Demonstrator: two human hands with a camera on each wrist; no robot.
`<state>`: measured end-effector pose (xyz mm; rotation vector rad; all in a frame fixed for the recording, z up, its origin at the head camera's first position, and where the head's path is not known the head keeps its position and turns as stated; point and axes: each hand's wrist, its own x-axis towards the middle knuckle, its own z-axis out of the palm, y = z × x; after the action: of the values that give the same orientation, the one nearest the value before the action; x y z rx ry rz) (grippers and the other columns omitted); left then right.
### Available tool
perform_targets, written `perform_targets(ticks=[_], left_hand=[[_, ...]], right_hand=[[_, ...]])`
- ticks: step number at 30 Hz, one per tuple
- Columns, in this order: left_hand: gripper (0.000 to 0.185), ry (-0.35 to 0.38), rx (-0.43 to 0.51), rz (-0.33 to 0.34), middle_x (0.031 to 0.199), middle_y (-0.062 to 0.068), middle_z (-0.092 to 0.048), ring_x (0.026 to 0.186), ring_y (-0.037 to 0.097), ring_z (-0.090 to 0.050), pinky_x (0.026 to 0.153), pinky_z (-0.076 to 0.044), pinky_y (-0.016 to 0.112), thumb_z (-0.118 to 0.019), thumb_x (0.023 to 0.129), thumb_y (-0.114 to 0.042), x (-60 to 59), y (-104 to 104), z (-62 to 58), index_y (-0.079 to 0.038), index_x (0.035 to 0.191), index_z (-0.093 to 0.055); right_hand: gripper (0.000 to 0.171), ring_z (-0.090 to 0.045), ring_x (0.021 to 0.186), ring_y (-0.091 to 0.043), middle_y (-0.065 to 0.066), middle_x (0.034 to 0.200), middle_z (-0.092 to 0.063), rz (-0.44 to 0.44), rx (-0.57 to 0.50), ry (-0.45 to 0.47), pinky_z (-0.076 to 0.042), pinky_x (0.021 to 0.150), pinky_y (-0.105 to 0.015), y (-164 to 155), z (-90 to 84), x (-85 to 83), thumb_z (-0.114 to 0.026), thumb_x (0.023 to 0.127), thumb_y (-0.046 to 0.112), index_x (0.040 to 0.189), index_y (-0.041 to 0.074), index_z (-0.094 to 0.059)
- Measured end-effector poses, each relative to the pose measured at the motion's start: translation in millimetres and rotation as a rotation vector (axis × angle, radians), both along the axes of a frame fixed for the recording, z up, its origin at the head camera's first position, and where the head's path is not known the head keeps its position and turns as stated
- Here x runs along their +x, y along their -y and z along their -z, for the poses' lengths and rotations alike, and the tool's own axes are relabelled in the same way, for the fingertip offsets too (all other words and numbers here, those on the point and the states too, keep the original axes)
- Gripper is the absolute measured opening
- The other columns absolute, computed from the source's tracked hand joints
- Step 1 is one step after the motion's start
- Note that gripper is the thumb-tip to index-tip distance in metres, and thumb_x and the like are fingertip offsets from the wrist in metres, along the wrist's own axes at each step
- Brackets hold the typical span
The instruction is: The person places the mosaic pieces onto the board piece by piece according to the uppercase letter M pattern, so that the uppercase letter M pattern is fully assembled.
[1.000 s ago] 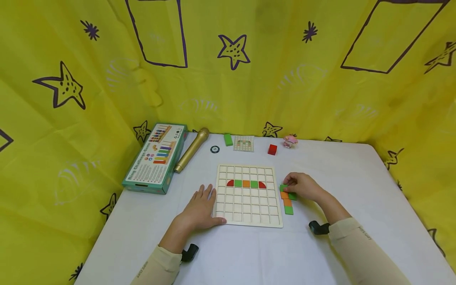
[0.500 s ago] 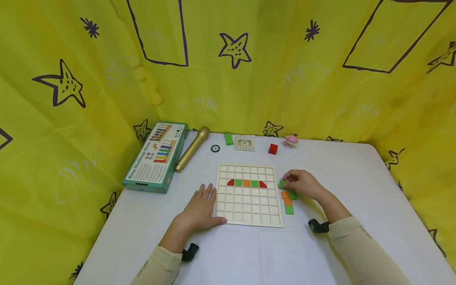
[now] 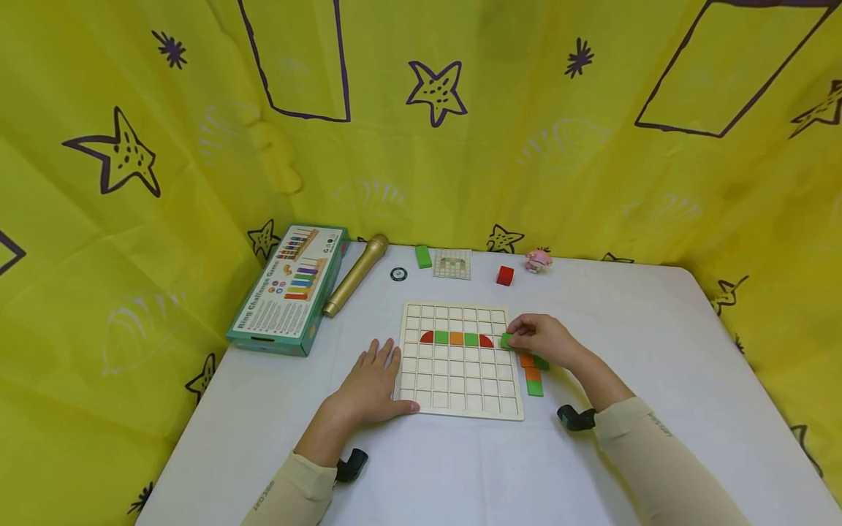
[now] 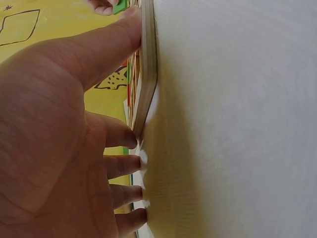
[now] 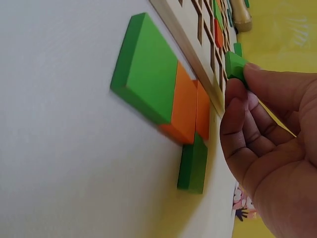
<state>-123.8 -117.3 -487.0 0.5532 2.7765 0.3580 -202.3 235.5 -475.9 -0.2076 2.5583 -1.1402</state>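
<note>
My right hand [image 3: 547, 340] pinches a green square tile [image 5: 236, 65] between thumb and fingertips, over the right edge of the wooden grid board [image 3: 460, 380]. Spread at the board's lower left, my left hand [image 3: 370, 389] lies with its thumb on the front edge and its fingers along the left side. In the grid, one row holds a red rounded piece [image 3: 427, 337], a green tile [image 3: 442, 337], an orange tile [image 3: 457, 338], another green tile [image 3: 471, 340] and a second red rounded piece [image 3: 486, 341]. Loose orange tiles [image 5: 184, 104] and green tiles [image 5: 148, 69] lie right of the board.
Behind the board are a small pattern card [image 3: 452, 264], a green block [image 3: 423, 256], a red block [image 3: 505, 275], a pink figurine [image 3: 538, 261] and a round black-and-white chip [image 3: 398, 274]. A gold microphone [image 3: 356, 276] and a game box [image 3: 289, 288] stand at left.
My right hand has lifted the green tile off the loose group and carried it left to the board's right edge. The left hand stays in place.
</note>
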Motion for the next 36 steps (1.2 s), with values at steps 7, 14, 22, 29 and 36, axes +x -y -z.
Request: perform_targets(ticks=[7,14,22,29,36], left_hand=[[0.108,0.004,-0.002,0.000,0.163,0.023,-0.021,0.150,0.046,-0.012,0.119,-0.019,0.055,-0.069,0.083,-0.066,0.5,-0.8,-2.6,0.005,0.155,-0.030],[0.109,0.004,0.000,-0.005,0.163,0.022,-0.021,0.150,0.045,-0.012,0.120,-0.019,0.055,-0.069,0.083,-0.067,0.2,-0.9,-1.9,0.005,0.155,-0.030],[0.108,0.008,0.002,-0.007,0.163,0.023,-0.021,0.150,0.046,-0.012,0.120,-0.018,0.055,-0.069,0.083,-0.066,0.9,-0.1,-1.6,0.005,0.155,-0.031],[0.109,0.010,0.003,-0.013,0.163,0.022,-0.021,0.150,0.045,-0.011,0.120,-0.018,0.055,-0.069,0.083,-0.066,0.8,-0.4,-1.7,0.005,0.155,-0.030],[0.109,0.011,0.000,-0.009,0.163,0.022,-0.022,0.150,0.045,-0.012,0.120,-0.019,0.055,-0.070,0.082,-0.066,1.4,-0.7,-2.5,0.005,0.155,-0.031]], right_hand=[[0.014,-0.056,0.091,-0.024,-0.006,0.095,-0.065,-0.026,0.012,-0.008,-0.051,0.081,-0.033,10.6,0.8,-0.3,-0.072,0.094,0.015,0.104,0.007,-0.069],[0.013,-0.057,0.090,-0.024,-0.005,0.093,-0.065,-0.049,0.003,0.001,-0.051,0.083,-0.034,23.2,-2.5,1.1,-0.073,0.093,0.015,0.104,0.008,-0.070],[0.013,-0.058,0.089,-0.023,-0.004,0.092,-0.065,-0.068,-0.014,0.021,-0.051,0.082,-0.033,34.5,-2.1,-1.4,-0.074,0.093,0.016,0.102,0.009,-0.070],[0.012,-0.060,0.088,-0.023,-0.006,0.092,-0.066,-0.085,-0.059,0.048,-0.053,0.084,-0.031,47.0,-3.3,-2.1,-0.074,0.093,0.012,0.102,0.007,-0.070],[0.012,-0.059,0.089,-0.021,-0.004,0.093,-0.066,-0.120,-0.039,0.034,-0.052,0.084,-0.033,57.9,-3.9,-4.3,-0.074,0.092,0.013,0.102,0.008,-0.070]])
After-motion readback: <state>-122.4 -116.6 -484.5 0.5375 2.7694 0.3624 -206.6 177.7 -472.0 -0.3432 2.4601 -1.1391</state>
